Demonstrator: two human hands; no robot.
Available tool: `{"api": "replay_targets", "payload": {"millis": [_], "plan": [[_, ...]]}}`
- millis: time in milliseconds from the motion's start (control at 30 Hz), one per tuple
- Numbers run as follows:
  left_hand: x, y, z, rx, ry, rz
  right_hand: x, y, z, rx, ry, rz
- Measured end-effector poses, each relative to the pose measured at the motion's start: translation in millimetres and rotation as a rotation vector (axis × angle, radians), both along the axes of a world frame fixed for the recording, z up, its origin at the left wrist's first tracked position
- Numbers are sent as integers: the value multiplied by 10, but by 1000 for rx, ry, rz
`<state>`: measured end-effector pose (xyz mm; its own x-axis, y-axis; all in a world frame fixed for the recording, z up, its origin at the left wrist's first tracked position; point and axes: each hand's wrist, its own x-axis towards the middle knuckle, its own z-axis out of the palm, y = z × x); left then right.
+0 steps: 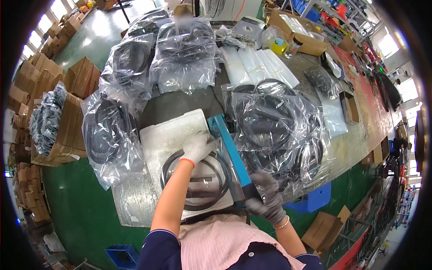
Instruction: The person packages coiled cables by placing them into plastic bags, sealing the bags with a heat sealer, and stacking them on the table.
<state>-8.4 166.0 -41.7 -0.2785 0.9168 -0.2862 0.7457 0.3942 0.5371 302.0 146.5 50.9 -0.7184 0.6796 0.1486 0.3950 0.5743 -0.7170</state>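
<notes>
On a white foam board (173, 128) lies a clear plastic bag with a coiled black hose or cable (225, 180) inside. My left hand (197, 147), in a white glove with an orange cuff, rests on the upper part of this bag, its fingers bent; what they hold, if anything, is unclear. A long teal bar tool (231, 150) with a black end lies slanted along the bag's right side. My right hand (266, 198), in a grey glove, is closed around the black end of the tool, near the table's front edge.
Bagged black coils (274, 121) are piled right of the tool; more bagged coils (107, 132) lie at the left and back. Flat plastic bags (258, 65), an open carton (299, 33) and a small box (348, 107) stand farther back and right.
</notes>
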Motion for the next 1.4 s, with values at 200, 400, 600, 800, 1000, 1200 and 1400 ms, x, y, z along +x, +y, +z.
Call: {"api": "replay_targets", "payload": {"millis": [200,400,600,800,1000,1200,1400], "plan": [[-29,39,-117,-3,-5,139,-91,-392,-976,313,-565,66],[-9,-134,-172,673,116,204,-105,-444,-1128,316,-551,-13],[-187,-1354,47,689,307,117,-121,-437,-1074,334,-530,-3],[-95,-2144,-173,564,236,94,-133,-444,-1104,355,-529,8],[-92,-2139,-157,548,210,161,-102,-451,-1172,359,-538,-14],[-123,-2137,-149,527,161,160,-100,-459,-1184,380,-552,-12],[-92,-2200,-193,521,131,181,-100,-446,-1180,372,-502,-1]]}}
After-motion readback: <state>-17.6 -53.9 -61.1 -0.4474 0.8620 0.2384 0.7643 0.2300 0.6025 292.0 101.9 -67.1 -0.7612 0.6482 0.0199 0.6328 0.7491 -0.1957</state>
